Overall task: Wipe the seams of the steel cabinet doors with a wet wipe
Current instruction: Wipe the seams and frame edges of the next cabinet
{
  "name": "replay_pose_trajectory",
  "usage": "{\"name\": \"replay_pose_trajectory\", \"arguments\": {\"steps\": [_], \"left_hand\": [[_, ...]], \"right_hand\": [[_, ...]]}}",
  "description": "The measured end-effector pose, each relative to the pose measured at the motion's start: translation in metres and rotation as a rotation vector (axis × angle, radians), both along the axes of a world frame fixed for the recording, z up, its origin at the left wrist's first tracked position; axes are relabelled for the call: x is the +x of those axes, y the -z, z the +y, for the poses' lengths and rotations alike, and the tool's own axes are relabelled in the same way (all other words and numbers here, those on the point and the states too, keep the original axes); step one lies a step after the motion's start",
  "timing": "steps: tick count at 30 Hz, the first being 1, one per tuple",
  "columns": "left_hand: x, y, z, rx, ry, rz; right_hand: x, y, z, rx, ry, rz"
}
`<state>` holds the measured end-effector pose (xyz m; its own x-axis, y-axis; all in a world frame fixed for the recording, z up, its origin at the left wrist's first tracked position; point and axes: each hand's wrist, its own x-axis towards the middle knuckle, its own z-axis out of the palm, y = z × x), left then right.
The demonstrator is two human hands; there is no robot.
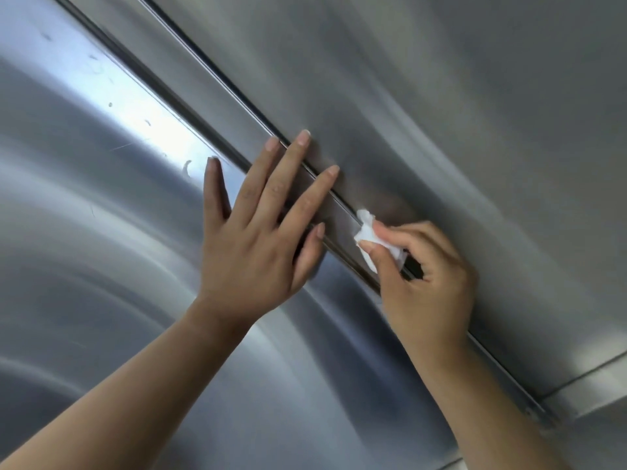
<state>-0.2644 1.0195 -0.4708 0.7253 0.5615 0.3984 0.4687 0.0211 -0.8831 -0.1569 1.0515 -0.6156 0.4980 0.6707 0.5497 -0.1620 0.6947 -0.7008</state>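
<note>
Two brushed steel cabinet doors fill the view, the left door (84, 232) and the right door (475, 130). Between them a dark seam (210, 72) runs diagonally from the upper left to the lower right. My left hand (258, 239) lies flat and spread across the seam, fingers pointing up and to the right. Just to its right, my right hand (427, 266) pinches a crumpled white wet wipe (368, 237) and presses it against the seam. Part of the wipe is hidden under my fingers.
Small smudges and marks (186, 166) dot the bright strip of the left door beside the seam. At the lower right a horizontal steel ledge or frame edge (583, 388) meets the end of the seam.
</note>
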Motion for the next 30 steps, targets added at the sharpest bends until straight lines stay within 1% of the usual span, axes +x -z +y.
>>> {"name": "replay_pose_trajectory", "arguments": {"steps": [4,7,11,17,19,24,27,30], "left_hand": [[0.000,0.000,0.000,0.004,-0.009,0.011],[0.000,0.001,0.000,0.001,-0.011,0.005],[-0.001,0.000,0.000,0.003,-0.003,0.003],[-0.002,0.001,0.001,-0.001,0.000,0.007],[-0.001,0.000,0.000,-0.008,0.009,0.005],[-0.005,0.005,-0.006,-0.099,0.107,-0.054],[-0.018,0.026,-0.017,-0.120,0.057,-0.003],[-0.026,0.038,-0.019,-0.076,0.021,0.038]], "right_hand": [[-0.004,0.035,-0.012,-0.090,0.039,0.052],[-0.006,0.019,-0.009,-0.068,0.021,0.078],[-0.005,-0.007,-0.002,-0.039,-0.011,0.051],[-0.006,0.033,-0.010,-0.086,0.038,0.085],[-0.006,0.040,-0.010,-0.099,0.038,0.066],[-0.002,0.025,-0.010,-0.091,0.038,0.027],[-0.004,0.010,-0.006,-0.043,0.029,0.040],[-0.005,0.025,-0.007,-0.043,0.039,0.043]]}}
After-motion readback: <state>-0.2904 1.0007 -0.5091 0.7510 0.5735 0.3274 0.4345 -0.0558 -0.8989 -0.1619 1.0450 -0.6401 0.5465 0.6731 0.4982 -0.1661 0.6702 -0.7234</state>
